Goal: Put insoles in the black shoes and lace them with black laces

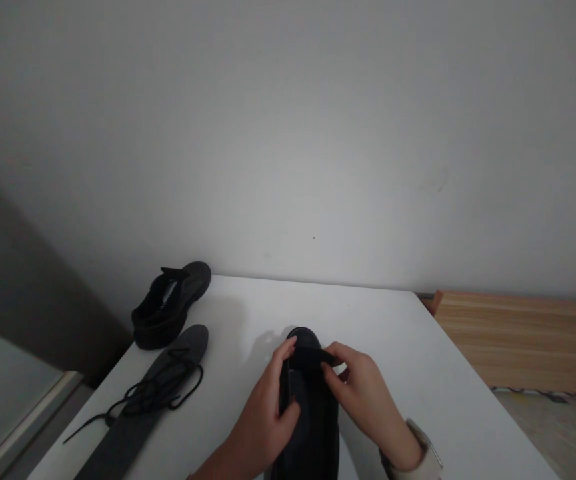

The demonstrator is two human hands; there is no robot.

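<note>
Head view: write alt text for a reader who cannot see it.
Both hands, left hand and right hand, grip a black shoe on a white table. To the left lie a second black shoe, grey insoles and loose black laces.

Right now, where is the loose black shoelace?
In the head view the loose black shoelace lies at the left of the white table, piled on the grey insole, just in front of the second black shoe and left of both hands.
</note>
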